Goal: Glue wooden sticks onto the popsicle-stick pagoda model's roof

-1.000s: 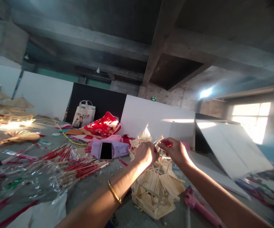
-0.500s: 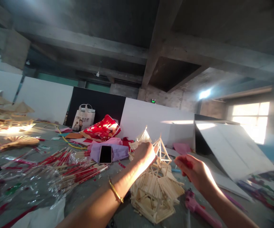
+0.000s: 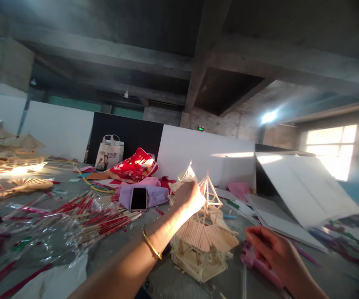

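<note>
A pagoda model of thin wooden sticks [image 3: 205,238] stands upright on the grey surface before me, with slatted roofs and pointed frames on top. My left hand [image 3: 189,197] is closed at its upper part, beside the open pointed frame; the fingertips are turned away from view. A gold bangle [image 3: 151,245] circles that wrist. Lower right, my right hand [image 3: 274,251] hovers over a pink glue gun [image 3: 256,265], its fingers loosely bent and not closed round it. Part of the gun is hidden behind the hand.
Left lie red and plain sticks [image 3: 104,224], clear plastic wrapping [image 3: 48,232] and a phone [image 3: 138,199] on purple cloth. A bag [image 3: 110,153] and red fabric [image 3: 134,165] stand behind. White boards [image 3: 307,187] lean at right; more stick models [image 3: 14,153] sit far left.
My right hand has come down and rightward from beside the pagoda model to the glue gun, its fingers loosening. My left hand stays at the model's upper part.
</note>
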Demonstrator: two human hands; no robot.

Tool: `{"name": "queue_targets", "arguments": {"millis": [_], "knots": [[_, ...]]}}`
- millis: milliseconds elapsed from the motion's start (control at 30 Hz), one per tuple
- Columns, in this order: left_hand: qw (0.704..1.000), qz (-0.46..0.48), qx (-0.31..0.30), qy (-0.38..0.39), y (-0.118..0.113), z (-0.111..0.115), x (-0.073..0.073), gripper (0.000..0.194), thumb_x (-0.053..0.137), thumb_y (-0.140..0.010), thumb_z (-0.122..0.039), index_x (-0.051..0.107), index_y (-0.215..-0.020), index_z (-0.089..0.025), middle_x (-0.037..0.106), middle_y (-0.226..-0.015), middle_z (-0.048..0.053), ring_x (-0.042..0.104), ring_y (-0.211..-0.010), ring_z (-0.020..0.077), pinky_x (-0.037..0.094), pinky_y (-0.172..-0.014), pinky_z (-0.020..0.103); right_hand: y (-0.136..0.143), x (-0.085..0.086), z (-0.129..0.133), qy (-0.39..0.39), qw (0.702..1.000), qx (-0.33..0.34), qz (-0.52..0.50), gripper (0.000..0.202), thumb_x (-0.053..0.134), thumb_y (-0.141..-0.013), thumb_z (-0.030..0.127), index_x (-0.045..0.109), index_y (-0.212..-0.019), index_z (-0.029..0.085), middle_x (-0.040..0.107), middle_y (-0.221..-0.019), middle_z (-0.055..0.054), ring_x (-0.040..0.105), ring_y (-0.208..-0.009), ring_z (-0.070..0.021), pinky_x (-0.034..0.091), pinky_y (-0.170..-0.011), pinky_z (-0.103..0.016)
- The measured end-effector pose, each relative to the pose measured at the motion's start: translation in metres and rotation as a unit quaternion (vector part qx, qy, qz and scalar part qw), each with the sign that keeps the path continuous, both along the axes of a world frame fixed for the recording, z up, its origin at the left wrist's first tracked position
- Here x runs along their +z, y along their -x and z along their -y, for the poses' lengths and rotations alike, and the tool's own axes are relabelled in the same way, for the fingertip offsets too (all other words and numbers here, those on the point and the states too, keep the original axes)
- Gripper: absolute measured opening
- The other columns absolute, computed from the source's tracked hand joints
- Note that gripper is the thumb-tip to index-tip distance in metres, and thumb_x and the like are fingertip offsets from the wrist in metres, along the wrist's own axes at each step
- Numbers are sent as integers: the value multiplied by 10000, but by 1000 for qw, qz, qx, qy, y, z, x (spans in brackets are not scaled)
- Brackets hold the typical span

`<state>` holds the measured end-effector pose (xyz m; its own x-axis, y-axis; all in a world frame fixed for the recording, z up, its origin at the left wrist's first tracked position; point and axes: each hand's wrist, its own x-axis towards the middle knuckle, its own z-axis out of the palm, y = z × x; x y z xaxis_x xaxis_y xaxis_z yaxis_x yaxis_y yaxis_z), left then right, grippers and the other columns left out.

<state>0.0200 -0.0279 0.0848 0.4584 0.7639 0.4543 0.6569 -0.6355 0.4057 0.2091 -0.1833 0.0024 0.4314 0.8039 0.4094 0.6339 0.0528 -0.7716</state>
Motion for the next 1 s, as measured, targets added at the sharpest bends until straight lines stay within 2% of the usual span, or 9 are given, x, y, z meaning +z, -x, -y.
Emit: {"name": "queue_targets", "arguments": {"millis": [133, 333, 433, 633, 867, 1000], "knots": [[1000, 9, 7, 1, 0, 1, -1, 190, 585, -737, -304, 659, -806, -143, 642, -685, 94, 631, -708, 223, 473, -609, 312, -11, -14, 2, 11, 1000, -3, -24, 405, 543, -731, 546, 598, -886, 176, 470, -505, 51, 388, -429, -89, 310, -378, -198], [999, 23, 9, -41, -1, 3, -9, 208, 514, -771, -265, 663, -777, -119, 646, -677, 117, 642, -678, 239, 466, -582, 324, -20, -29, 1, 11, 998, 18, -66, 394, 553, -713, 571, 617, -820, 197, 496, -502, 33, 427, -416, -103, 320, -376, -209], [998, 36, 6, -43, -2, 3, -13, 287, 451, -821, -306, 666, -779, -121, 653, -699, 135, 646, -699, 245, 467, -596, 333, -19, -32, 1, 17, 997, 8, -73, 415, 556, -694, 589, 621, -816, 197, 471, -462, 39, 414, -386, -104, 294, -356, -208], [999, 23, 0, -45, 0, 5, -15, 201, 478, -763, -212, 668, -752, -145, 665, -698, 112, 642, -701, 224, 456, -613, 312, -12, -32, 4, 25, 996, 14, -80, 378, 574, -687, 559, 638, -777, 197, 497, -483, 32, 426, -414, -100, 296, -370, -194], [999, 10, 17, -30, 1, 9, -9, 220, 465, -743, -199, 668, -793, -130, 682, -765, 135, 643, -752, 233, 446, -625, 313, -11, -32, 8, 32, 992, 18, -123, 377, 613, -631, 551, 651, -744, 193, 476, -468, 36, 384, -402, -93, 267, -366, -196], [1000, -1, 21, -22, 1, 9, -6, 220, 491, -732, -209, 670, -812, -109, 676, -755, 147, 642, -743, 239, 440, -609, 305, -16, -38, 10, 27, 991, 33, -127, 391, 620, -657, 555, 653, -768, 181, 472, -486, 36, 383, -427, -90, 261, -381, -189]]}}
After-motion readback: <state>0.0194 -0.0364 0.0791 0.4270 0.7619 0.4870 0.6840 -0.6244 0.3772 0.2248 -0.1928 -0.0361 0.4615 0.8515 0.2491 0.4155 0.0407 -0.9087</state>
